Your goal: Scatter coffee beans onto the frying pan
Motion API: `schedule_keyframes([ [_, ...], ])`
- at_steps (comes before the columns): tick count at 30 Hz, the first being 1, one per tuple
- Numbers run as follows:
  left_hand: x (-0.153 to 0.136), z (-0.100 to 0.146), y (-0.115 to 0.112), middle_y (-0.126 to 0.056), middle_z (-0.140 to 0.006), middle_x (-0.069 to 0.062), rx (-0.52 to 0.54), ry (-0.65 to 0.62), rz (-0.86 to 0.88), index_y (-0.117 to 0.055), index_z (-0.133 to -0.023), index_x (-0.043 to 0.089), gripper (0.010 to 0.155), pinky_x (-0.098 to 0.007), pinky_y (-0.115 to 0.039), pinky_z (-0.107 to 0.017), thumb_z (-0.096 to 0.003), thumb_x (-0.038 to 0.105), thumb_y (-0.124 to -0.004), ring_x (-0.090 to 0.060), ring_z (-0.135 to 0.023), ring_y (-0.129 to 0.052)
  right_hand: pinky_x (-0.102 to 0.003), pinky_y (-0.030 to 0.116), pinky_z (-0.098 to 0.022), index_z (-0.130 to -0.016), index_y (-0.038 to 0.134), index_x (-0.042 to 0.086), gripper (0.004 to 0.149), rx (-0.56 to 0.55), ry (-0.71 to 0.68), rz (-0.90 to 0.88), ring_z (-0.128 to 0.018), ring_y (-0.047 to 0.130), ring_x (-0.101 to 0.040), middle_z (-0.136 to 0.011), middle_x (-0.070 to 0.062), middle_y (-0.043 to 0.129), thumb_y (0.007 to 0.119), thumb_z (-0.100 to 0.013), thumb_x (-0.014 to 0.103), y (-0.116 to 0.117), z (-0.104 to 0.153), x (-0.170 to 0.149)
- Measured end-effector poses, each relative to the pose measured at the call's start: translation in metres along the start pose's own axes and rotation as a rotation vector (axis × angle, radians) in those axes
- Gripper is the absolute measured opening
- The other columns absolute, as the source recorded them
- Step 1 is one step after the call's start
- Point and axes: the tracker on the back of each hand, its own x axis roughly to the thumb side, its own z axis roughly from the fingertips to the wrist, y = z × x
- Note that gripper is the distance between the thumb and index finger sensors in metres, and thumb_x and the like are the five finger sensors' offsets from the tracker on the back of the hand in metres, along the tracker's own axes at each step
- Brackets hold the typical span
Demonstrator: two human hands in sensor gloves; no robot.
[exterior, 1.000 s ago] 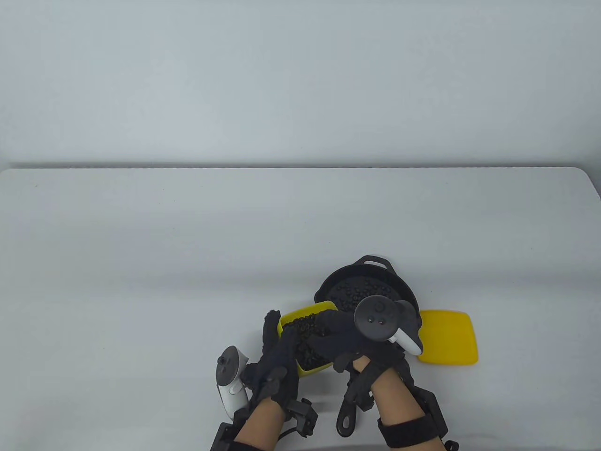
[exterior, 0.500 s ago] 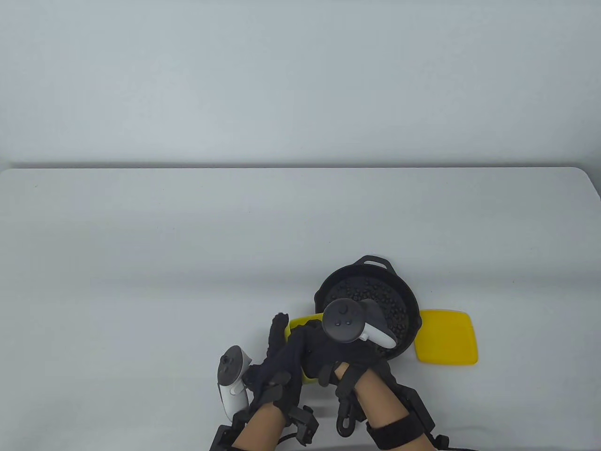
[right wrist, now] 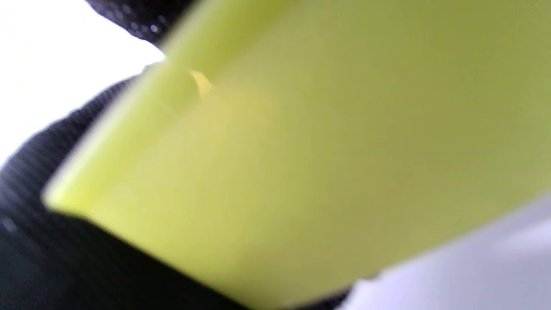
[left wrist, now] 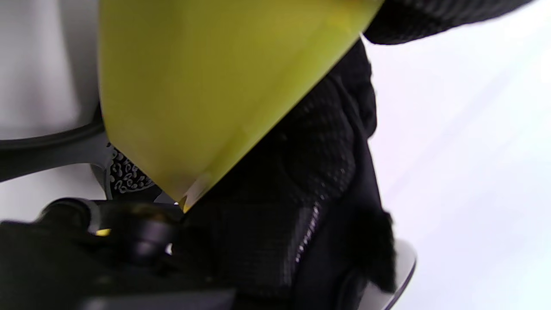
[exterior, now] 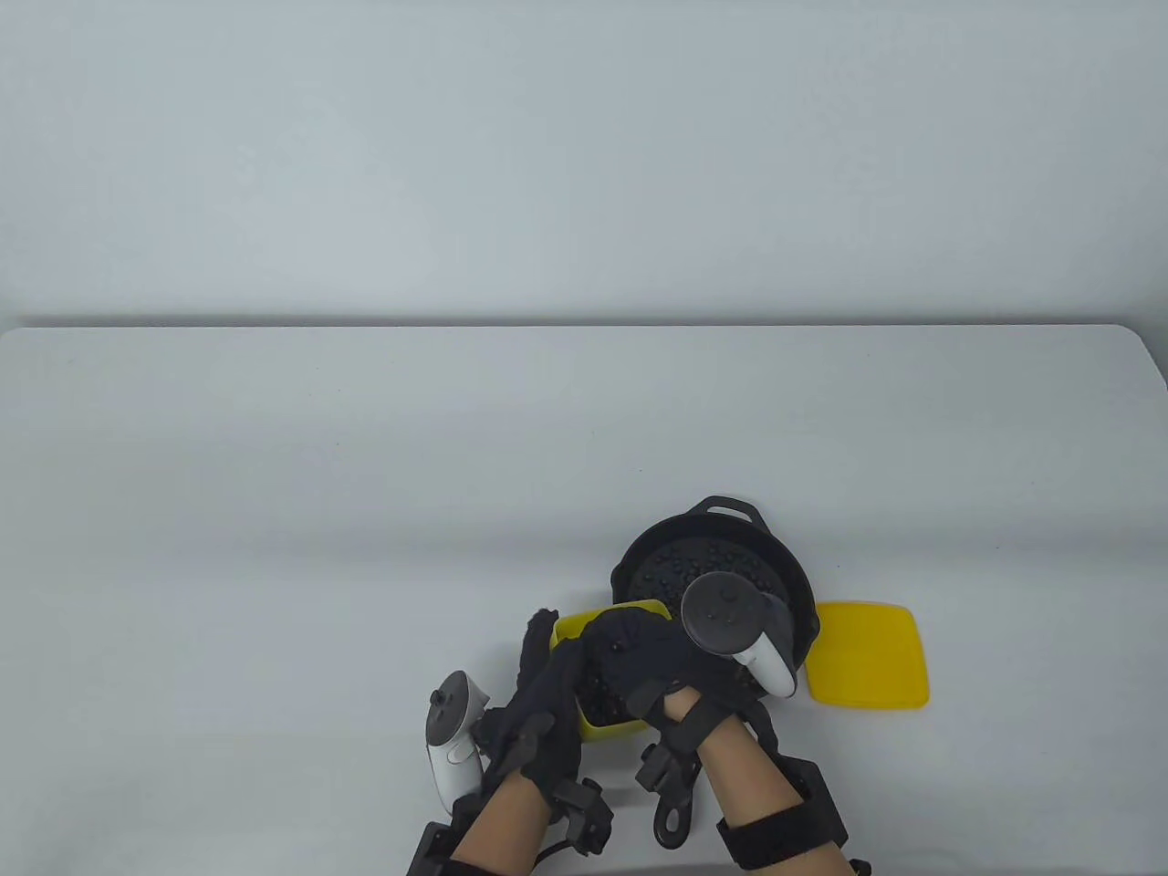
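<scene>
A yellow lid (exterior: 869, 653) is seen lying flat on the counter (exterior: 274, 511), just right of the frying pan (exterior: 721, 534) and well right of both hands. The pan's long handle (exterior: 673, 812) is seen between the two wrists. Coffee beans (exterior: 707, 566) are spread over the pan floor, beyond the right hand (exterior: 652, 662). The yellow container (exterior: 607, 730), with beans inside, is gripped at its left wall by the fingers (exterior: 540, 639) of the left hand (exterior: 538, 730). The container's opening is largely covered by the right hand; whether its fingers are closed on beans cannot be told. In the wrist views only the blurred yellow wall (left wrist: 206, 86) and black glove (left wrist: 318, 163) are shown, the pan rim (left wrist: 47, 150) at the left.
</scene>
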Motion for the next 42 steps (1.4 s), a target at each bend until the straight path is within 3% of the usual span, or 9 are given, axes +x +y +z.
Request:
schedule_keyframes([
  [11,-0.003,0.000,0.001,-0.035,-0.103,-0.022,0.024,0.021,0.054,-0.009,-0.106,0.036,0.079,-0.049,-0.074,-0.065,-0.0552,0.064,-0.063,-0.047,-0.089,-0.068,-0.020,0.094,-0.025,-0.083,0.080,0.017,0.031,-0.202,0.024,-0.200,-0.046,0.095,-0.035,-0.087,-0.022,0.070,0.079,-0.052,0.014,-0.033,0.010,-0.019],
  [18,-0.001,0.001,0.005,-0.034,-0.103,-0.021,0.045,0.000,0.033,-0.008,-0.106,0.037,0.079,-0.049,-0.073,-0.066,-0.0550,0.064,-0.063,-0.046,-0.090,-0.067,-0.021,0.094,-0.023,-0.083,0.080,0.015,0.031,-0.238,0.067,-0.303,-0.045,0.095,-0.036,-0.086,-0.024,0.070,0.079,-0.052,0.013,-0.051,0.013,-0.037],
  [36,0.008,-0.001,0.002,-0.034,-0.104,-0.020,0.002,-0.038,-0.140,-0.010,-0.106,0.038,0.079,-0.050,-0.072,-0.067,-0.0551,0.063,-0.065,-0.047,-0.091,-0.066,-0.021,0.094,-0.021,-0.082,0.081,0.013,0.031,-0.182,0.177,-0.083,-0.042,0.095,-0.037,-0.085,-0.026,0.071,0.080,-0.051,0.012,-0.057,0.009,-0.045],
  [42,0.005,-0.001,0.004,-0.035,-0.104,-0.020,0.020,-0.043,-0.027,-0.010,-0.106,0.038,0.079,-0.049,-0.072,-0.067,-0.0548,0.064,-0.064,-0.046,-0.091,-0.066,-0.021,0.094,-0.022,-0.082,0.081,0.014,0.031,-0.287,0.216,-0.111,-0.043,0.095,-0.037,-0.085,-0.026,0.071,0.080,-0.051,0.012,-0.065,0.015,-0.052],
])
